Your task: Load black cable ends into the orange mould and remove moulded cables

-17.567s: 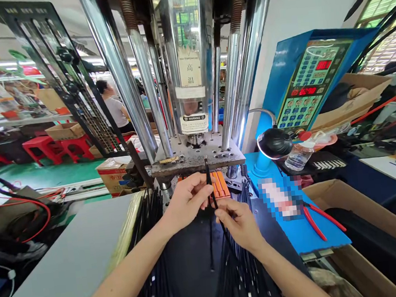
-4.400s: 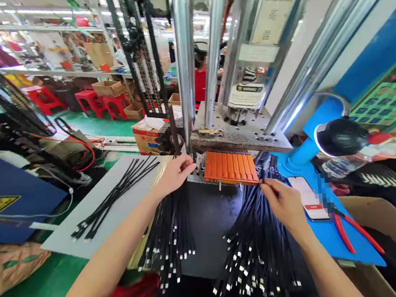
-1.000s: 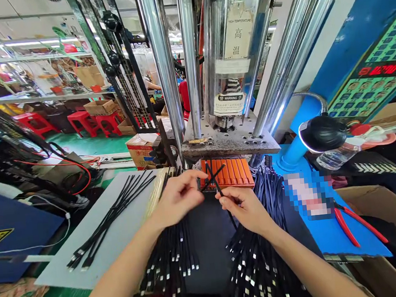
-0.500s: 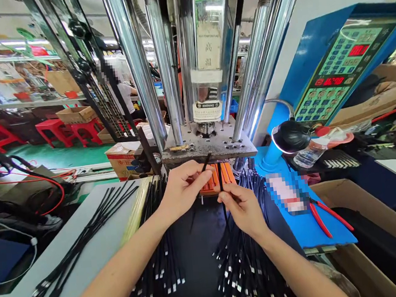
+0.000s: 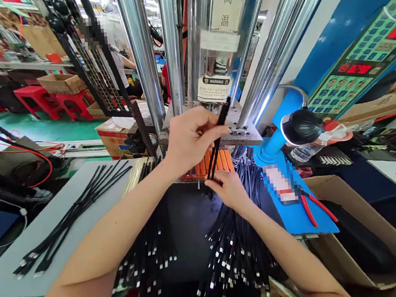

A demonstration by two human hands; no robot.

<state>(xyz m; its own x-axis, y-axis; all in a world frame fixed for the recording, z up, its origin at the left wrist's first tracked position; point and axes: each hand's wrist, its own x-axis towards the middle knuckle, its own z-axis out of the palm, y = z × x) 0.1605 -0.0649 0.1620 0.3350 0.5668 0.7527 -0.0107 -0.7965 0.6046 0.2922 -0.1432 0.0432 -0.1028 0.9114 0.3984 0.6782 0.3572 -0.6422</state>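
Observation:
Pinched between thumb and fingers, my left hand [image 5: 192, 137] holds up the top end of a black cable [image 5: 223, 113] in front of the press plate. Two dark strands run down from it to my right hand [image 5: 227, 190], whose thumb and fingers close on them lower down. Behind the strands lies an orange mould [image 5: 224, 161] with grooves under the plate. A thick bundle of black cables [image 5: 227, 239] with metal plugs spreads below my right hand. Another bundle of cables [image 5: 160, 236] hangs below my left forearm.
The press columns [image 5: 139, 46] and plate [image 5: 242, 135] stand ahead. Several cables [image 5: 74, 207] lie on a grey board [image 5: 20, 231]. At right are red-handled pliers [image 5: 308, 210], a black lamp [image 5: 303, 126], a cardboard box [image 5: 328, 187] and a control panel [image 5: 354, 68]. A person [image 5: 120, 65] is behind the frame.
My left hand has risen and moved right with its cable, bringing it beside the other strand. My right hand has shifted slightly left. The head view has tilted downward.

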